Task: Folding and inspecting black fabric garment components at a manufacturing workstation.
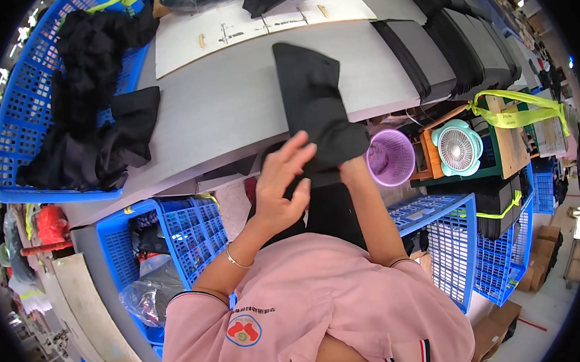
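Observation:
A folded black cloth piece (312,94) hangs off the near edge of the grey table, its far end lying over the tabletop. My right hand (352,171) grips its lower right side, and the cloth hides most of those fingers. Beside the cloth's lower left edge, my left hand (282,183) is open with the fingers spread. Whether its fingertips touch the cloth I cannot tell. More black cloth (113,125) lies heaped in and over a blue basket at the left.
Stacks of flat black pieces (421,53) line the right of the table (233,92). A white marked board (255,25) lies at the back. Below the right edge are a purple bin (390,157), a small fan (457,148) and blue crates (451,251). Another blue crate (194,235) stands left.

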`<state>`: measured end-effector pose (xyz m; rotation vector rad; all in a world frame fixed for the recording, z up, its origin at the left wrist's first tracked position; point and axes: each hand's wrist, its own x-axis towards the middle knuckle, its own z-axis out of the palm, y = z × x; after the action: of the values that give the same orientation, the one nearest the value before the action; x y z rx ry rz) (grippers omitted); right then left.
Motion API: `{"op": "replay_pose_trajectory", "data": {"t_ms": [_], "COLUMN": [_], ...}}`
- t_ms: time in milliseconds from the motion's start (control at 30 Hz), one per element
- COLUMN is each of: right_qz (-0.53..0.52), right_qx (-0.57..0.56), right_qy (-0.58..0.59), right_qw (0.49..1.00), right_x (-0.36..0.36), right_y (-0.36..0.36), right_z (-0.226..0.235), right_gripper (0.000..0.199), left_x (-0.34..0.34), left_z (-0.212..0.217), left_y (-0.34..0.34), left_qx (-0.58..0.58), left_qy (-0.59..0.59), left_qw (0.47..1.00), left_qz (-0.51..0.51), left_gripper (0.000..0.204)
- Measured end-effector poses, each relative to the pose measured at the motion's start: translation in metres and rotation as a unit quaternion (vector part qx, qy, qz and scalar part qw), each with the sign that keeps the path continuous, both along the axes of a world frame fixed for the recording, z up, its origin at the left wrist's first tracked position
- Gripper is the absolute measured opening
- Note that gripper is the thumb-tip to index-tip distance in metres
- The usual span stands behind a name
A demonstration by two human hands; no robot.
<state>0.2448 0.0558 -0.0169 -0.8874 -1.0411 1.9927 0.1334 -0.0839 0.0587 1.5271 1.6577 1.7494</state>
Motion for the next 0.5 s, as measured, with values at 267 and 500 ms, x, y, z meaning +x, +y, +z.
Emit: {"op": "replay_pose_trajectory", "data": {"t_ms": [267,500], "right_qz": [0.016,0.002], "right_qx": [-0.065,-0.046], "right_qy": [0.127,0.233], "right_qw": [0.99,0.971], "right_x": [0.003,0.006], "right_y": [-0.006,-0.019], "right_z": [0.032,0.034], "right_gripper": [0.042,0.037], "left_x": [0.021,0.027], "left_z": [-0.015,-0.015], "left_y": [0.017,0.027], "left_qx": [-0.053,-0.001], "left_qy": [0.061,-0.039], "left_qw": [0.988,0.993], "left_qz": [0.132,0.11], "left_gripper": [0.073,0.078]}}
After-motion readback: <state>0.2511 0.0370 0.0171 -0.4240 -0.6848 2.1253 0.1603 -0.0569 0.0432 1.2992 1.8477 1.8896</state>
